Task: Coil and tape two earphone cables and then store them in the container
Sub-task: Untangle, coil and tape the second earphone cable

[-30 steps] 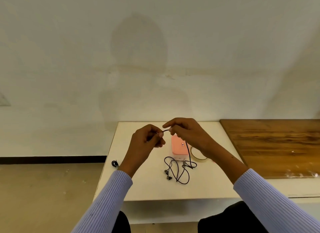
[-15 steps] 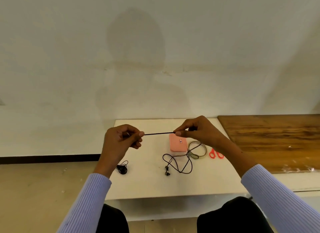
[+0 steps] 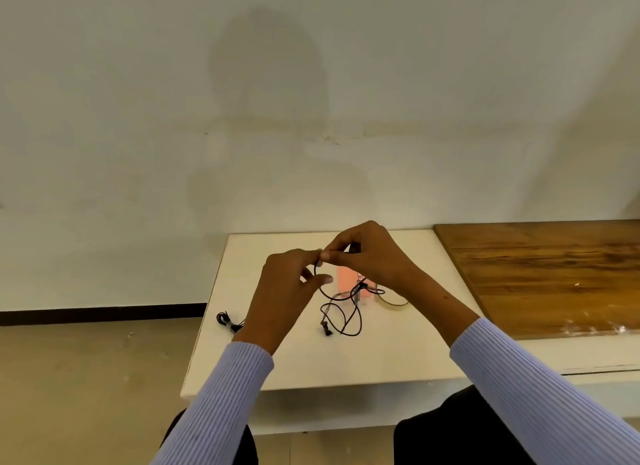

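My left hand and my right hand meet above the white table, both pinching a black earphone cable. A loop of it curves between my fingers, and the rest hangs down to a loose tangle on the table. Behind the hands lies a pink container, partly hidden. Near the table's left edge sits a second earphone cable, coiled small. A roll of tape lies right of the container, half covered by my right wrist.
A brown wooden board covers the table to the right. A pale wall stands just behind the table. The floor lies to the left, past the table's edge.
Half a second ago my hands held a straight stretch of cable taut between them. They have since come together, and the cable now bends into a loop. Red scissors seen earlier are now hidden.
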